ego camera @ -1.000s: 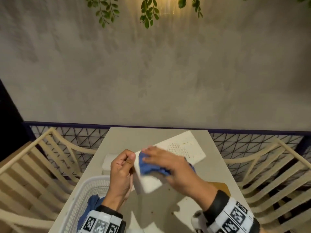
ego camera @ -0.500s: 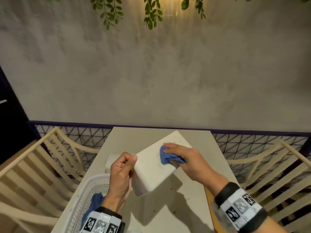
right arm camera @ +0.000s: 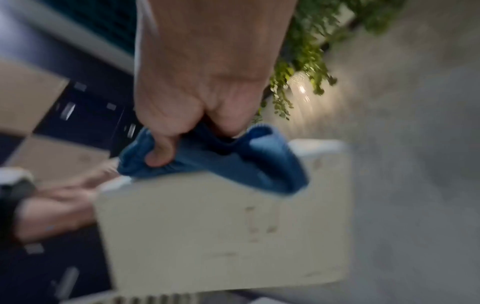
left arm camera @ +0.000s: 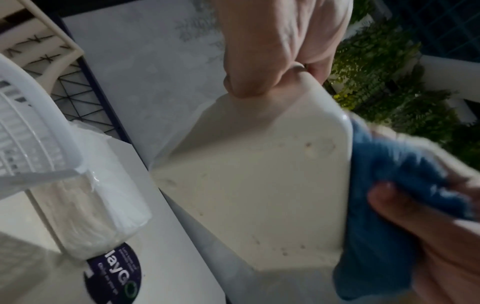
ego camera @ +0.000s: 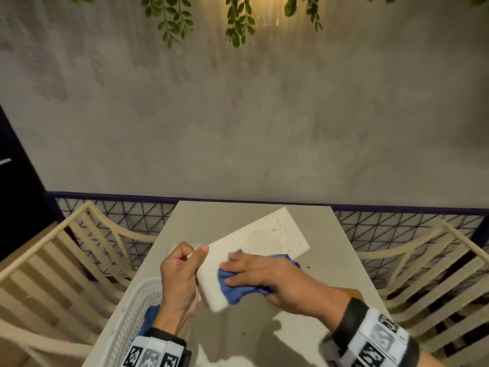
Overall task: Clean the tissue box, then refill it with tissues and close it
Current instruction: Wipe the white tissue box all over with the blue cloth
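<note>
The white tissue box is tilted above the table, its dotted top face speckled with brown spots; it also shows as tissue box and tissue box. My left hand grips its near left corner, thumb on top. My right hand holds a crumpled blue cloth and presses it on the box's near end. The blue cloth is bunched in my curled fingers. A wrapped pack of tissues lies on the table beside the basket.
A white plastic basket with another blue cloth inside stands at the table's front left. Cream slatted chairs flank the beige table on both sides. A grey wall rises right behind the table.
My right hand has drawn the blue cloth back along the box from its far part to its near end. The box has tipped flatter, showing the dotted top. My left hand keeps its grip.
</note>
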Tool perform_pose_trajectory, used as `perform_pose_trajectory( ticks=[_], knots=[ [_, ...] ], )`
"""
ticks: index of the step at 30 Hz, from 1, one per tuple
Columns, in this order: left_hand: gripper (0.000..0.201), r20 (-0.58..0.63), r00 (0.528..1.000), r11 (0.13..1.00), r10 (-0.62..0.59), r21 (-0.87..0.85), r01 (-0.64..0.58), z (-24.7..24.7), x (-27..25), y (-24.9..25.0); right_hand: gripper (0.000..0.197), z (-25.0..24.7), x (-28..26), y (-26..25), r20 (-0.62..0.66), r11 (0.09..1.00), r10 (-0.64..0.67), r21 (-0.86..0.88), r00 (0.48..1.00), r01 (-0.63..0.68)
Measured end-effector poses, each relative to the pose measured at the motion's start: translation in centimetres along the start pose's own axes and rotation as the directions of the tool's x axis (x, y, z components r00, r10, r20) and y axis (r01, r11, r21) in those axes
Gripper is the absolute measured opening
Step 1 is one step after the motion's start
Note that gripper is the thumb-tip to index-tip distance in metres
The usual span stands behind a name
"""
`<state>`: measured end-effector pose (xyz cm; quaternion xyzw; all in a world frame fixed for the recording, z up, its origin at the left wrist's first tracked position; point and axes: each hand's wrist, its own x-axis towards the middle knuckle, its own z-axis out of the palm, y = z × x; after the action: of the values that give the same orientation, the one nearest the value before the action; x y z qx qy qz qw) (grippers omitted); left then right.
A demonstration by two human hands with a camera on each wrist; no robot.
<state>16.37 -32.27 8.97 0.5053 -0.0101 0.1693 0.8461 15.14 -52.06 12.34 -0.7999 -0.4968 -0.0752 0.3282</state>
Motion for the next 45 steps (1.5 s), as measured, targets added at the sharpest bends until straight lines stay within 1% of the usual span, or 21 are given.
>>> perform_pose_trajectory(
  ticks=[2,5,6,8,10,11,13,15,16,19,21,24,26,30,31,33,35,36,38,41,45],
  knots=[
    [0.039,0.036,0.999,0.999,0.013,0.048,-0.015,-0.1,-0.4,0.0,0.037,-1.8,-0.6,1.6,-0.054,0.995,0.094,-0.019,0.994,-0.095],
    [0.04,0.031,0.999,1.0,-0.017,0.018,0.016,0.5,-0.5,-0.4,0.038,-1.5,2.2,0.9,-0.353,0.971,0.21,-0.031,0.912,-0.236],
    [0.04,0.033,0.999,0.999,-0.023,-0.03,0.024,0.5,-0.3,-0.3,0.038,-0.5,3.2,-0.1,-0.349,0.98,0.18,-0.011,0.919,-0.197],
    [0.045,0.054,0.998,0.996,-0.02,-0.08,0.024,-0.3,0.2,0.4,0.034,1.2,2.6,-1.4,-0.161,0.999,0.022,-0.022,0.987,-0.026],
    [0.045,0.086,0.996,0.999,0.002,-0.038,0.001,-1.0,0.2,1.2,0.03,-0.1,0.3,-1.1,0.031,0.998,-0.052,-0.029,0.998,0.053],
    [0.043,0.09,0.996,1.0,0.023,-0.02,-0.021,-1.1,0.1,1.4,0.028,-1.3,-0.4,-0.3,0.025,1.0,-0.008,-0.022,1.0,0.009],
    [0.047,0.067,0.996,0.998,0.057,0.032,-0.059,-0.7,-0.1,1.1,0.033,-2.7,0.0,0.8,-0.184,0.99,0.121,-0.052,0.976,-0.132],
    [0.05,0.02,0.998,0.997,0.061,0.043,-0.062,0.1,-0.1,0.9,0.04,-1.9,2.3,0.2,-0.355,0.983,0.15,-0.05,0.923,-0.179],
    [0.048,-0.008,0.998,0.998,0.056,0.02,-0.056,0.3,0.1,0.9,0.037,-0.9,3.4,-0.5,-0.345,0.989,0.132,-0.024,0.929,-0.149],
    [0.041,-0.027,0.998,0.998,0.051,-0.036,-0.052,-0.5,0.9,1.2,0.027,0.7,2.3,-1.6,-0.034,0.999,-0.03,-0.021,0.999,0.029],
    [0.04,-0.005,0.998,0.998,0.06,-0.006,-0.061,-0.7,0.7,1.5,0.026,-1.3,0.5,-0.5,0.049,0.999,-0.014,-0.041,0.999,0.016],
    [0.048,0.021,0.999,0.998,0.041,0.036,-0.042,0.3,0.3,1.1,0.029,-3.4,2.0,0.8,-0.212,0.983,0.127,-0.102,0.969,-0.151],
    [0.043,-0.004,1.0,1.0,0.02,0.008,-0.02,1.1,0.4,0.9,0.029,-2.2,4.3,-0.5,-0.293,0.991,0.101,-0.059,0.951,-0.124],
    [0.049,-0.003,1.0,1.0,0.003,-0.024,-0.003,0.1,0.7,0.8,0.028,-0.8,0.6,-1.2,0.071,0.996,-0.034,-0.085,0.997,0.04],
    [0.051,0.012,1.0,1.0,0.003,0.002,-0.003,-0.1,0.4,0.9,0.029,-1.8,-1.0,-0.1,0.078,0.994,0.004,-0.105,0.997,0.004],
    [0.053,0.037,0.999,0.999,-0.002,0.053,0.0,-0.1,-0.2,0.6,0.039,-4.2,-1.6,2.0,-0.107,0.965,0.153,-0.196,0.982,-0.172],
    [0.046,0.042,0.999,0.998,-0.019,0.061,0.016,0.3,-0.5,-0.1,0.036,-4.4,0.0,2.7,-0.303,0.946,0.204,-0.185,0.931,-0.267],
    [0.041,0.034,0.999,0.999,-0.028,0.048,0.026,0.4,-0.5,-0.2,0.035,-3.5,1.2,2.1,-0.294,0.963,0.174,-0.15,0.94,-0.225],
    [0.036,0.029,0.998,0.999,-0.049,0.022,0.049,0.3,-0.3,-0.1,0.039,-0.8,1.6,0.9,-0.123,0.986,0.134,-0.083,0.983,-0.145],
    [0.046,0.064,0.996,0.997,-0.055,0.057,0.051,-0.6,-0.6,-0.3,0.031,-1.3,-2.0,0.6,0.059,0.995,0.077,-0.064,0.995,-0.073],
    [0.048,0.063,0.996,0.995,-0.058,0.085,0.052,0.1,-1.4,-1.2,0.031,-3.9,-2.0,2.9,-0.245,0.955,0.213,-0.151,0.946,-0.254]
  ],
)
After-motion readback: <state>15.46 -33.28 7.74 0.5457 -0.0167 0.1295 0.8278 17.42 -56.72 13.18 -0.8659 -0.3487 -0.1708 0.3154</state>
